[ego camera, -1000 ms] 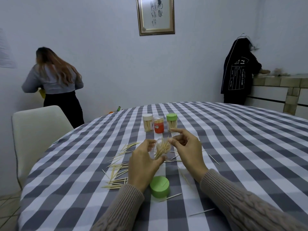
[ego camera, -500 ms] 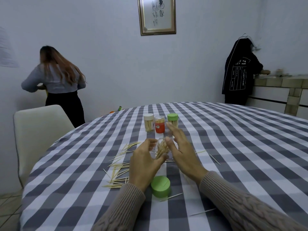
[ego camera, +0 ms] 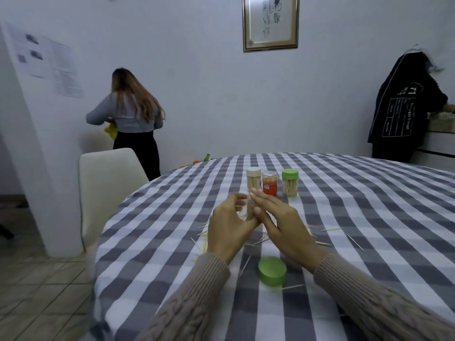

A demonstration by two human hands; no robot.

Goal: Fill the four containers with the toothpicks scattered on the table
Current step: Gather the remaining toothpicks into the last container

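Gripping a clear container [ego camera: 249, 209] packed with toothpicks, your left hand [ego camera: 230, 230] curls its fingers and thumb around it just above the checked tablecloth [ego camera: 357, 198], near the middle of the near half of the table. Your right hand [ego camera: 283, 222] lies against the container's right side with its fingers straight and together, pressing on it; the fingertips reach to the container's top. You cannot see the container's mouth clearly because the two hands hide most of it.

Just beyond your hands, three more containers stand upright in a row: a white-lidded one [ego camera: 253, 182] on the left, an orange one [ego camera: 269, 183] in the middle, and a green-lidded one [ego camera: 290, 182] on the right, all holding toothpicks. A loose green lid [ego camera: 272, 271] lies flat on the cloth on the near side, between your wrists. Scattered toothpicks [ego camera: 354, 241] lie around both hands, some to the left under your left hand, some to the right, and a few beside the lid.

A white chair [ego camera: 108, 183] stands at the table's left edge. Two people stand at the far wall, backs turned, below a framed picture [ego camera: 270, 22].
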